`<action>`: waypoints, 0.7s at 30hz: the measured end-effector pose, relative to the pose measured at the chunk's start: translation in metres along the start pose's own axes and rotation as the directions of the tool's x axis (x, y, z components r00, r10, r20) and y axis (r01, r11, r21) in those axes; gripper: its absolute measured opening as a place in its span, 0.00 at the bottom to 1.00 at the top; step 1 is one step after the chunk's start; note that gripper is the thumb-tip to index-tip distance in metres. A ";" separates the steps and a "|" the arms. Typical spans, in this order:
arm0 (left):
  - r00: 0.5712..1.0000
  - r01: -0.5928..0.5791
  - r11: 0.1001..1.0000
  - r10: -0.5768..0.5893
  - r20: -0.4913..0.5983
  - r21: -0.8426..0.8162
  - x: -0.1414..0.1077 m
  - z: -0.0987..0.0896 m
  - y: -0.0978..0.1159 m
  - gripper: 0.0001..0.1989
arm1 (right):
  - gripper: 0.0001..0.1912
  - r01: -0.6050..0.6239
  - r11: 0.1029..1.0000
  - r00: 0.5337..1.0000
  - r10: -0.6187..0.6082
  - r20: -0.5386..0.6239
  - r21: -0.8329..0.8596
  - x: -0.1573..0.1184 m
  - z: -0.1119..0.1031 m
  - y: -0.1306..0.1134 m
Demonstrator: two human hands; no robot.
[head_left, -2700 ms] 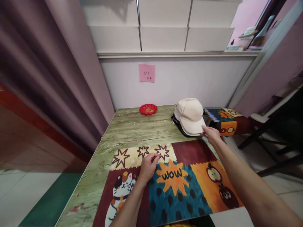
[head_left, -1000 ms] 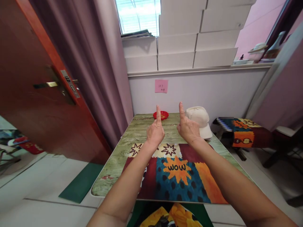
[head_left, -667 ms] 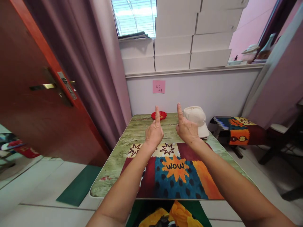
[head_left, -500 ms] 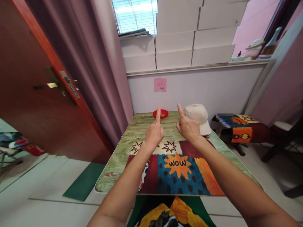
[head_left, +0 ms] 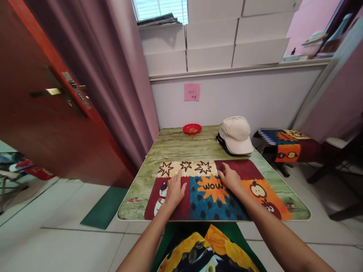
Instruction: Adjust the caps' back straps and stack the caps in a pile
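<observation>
A colourful placemat (head_left: 176,209) with star, cat, apple and "WOW" patterns lies at the near side of the green wood-patterned table (head_left: 170,147). My left hand (head_left: 175,192) rests over its left half, palm down with fingers stretched forward, holding nothing. Over the right half is my right hand (head_left: 230,179), its fingers loosely apart and also without anything in them. Beyond the right hand sits a cream cap (head_left: 235,133), stacked on darker caps whose edges peek out below. Towards the back edge stands a red scalloped dish (head_left: 192,129) with something small and yellowish in it.
A pink note (head_left: 192,92) is stuck on the wall behind the table. To the left are a brown door (head_left: 53,124) and a mauve curtain (head_left: 124,83). On the right, a side table (head_left: 306,149) carries a similar patterned cloth. A green mat (head_left: 104,207) lies on the floor.
Both hands have come down and back from raised, pointing index fingers to lie over the placemat. The cap and dish are now unobstructed. The view has tilted slightly downward.
</observation>
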State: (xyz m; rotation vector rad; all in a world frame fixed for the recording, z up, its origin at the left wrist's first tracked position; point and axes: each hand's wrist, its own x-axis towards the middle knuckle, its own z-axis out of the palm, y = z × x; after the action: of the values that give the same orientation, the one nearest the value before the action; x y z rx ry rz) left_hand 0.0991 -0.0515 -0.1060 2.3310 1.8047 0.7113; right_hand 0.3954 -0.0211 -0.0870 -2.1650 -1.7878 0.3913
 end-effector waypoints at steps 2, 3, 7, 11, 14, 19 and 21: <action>0.999 -0.021 1.000 0.022 -0.042 0.018 0.001 0.004 -0.001 0.32 | 0.27 -0.012 1.000 0.998 0.013 -0.068 0.021 -0.003 0.005 0.001; 0.998 -0.029 0.999 0.030 -0.053 0.027 0.002 0.006 0.000 0.32 | 0.25 -0.012 1.000 0.996 0.013 -0.091 0.018 -0.005 0.007 0.002; 0.996 -0.048 0.997 0.052 -0.078 0.056 0.005 0.009 0.001 0.31 | 0.23 -0.015 1.000 0.991 0.011 -0.132 -0.024 -0.007 0.009 0.000; 0.995 -0.056 0.995 0.063 -0.077 0.088 0.006 0.009 0.004 0.30 | 0.21 -0.011 0.999 0.990 0.005 -0.140 -0.041 -0.008 0.008 -0.001; 0.993 -0.066 0.993 0.075 -0.087 0.093 0.007 0.009 0.005 0.30 | 0.21 -0.011 0.999 0.991 0.005 -0.136 -0.045 -0.008 0.007 -0.001; 0.993 -0.069 0.994 0.076 -0.088 0.083 0.007 0.010 0.004 0.30 | 0.21 -0.013 0.999 0.992 0.008 -0.122 -0.043 -0.008 0.006 -0.003; 0.993 -0.069 0.995 0.076 -0.092 0.076 0.006 0.010 0.002 0.30 | 0.21 -0.013 0.999 0.993 0.009 -0.121 -0.037 -0.007 0.007 -0.003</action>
State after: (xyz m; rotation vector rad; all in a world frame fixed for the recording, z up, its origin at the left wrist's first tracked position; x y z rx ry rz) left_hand 0.1067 -0.0441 -0.1124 2.4608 1.8216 0.7920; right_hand 0.3884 -0.0272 -0.0923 -2.1752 -1.7309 0.2255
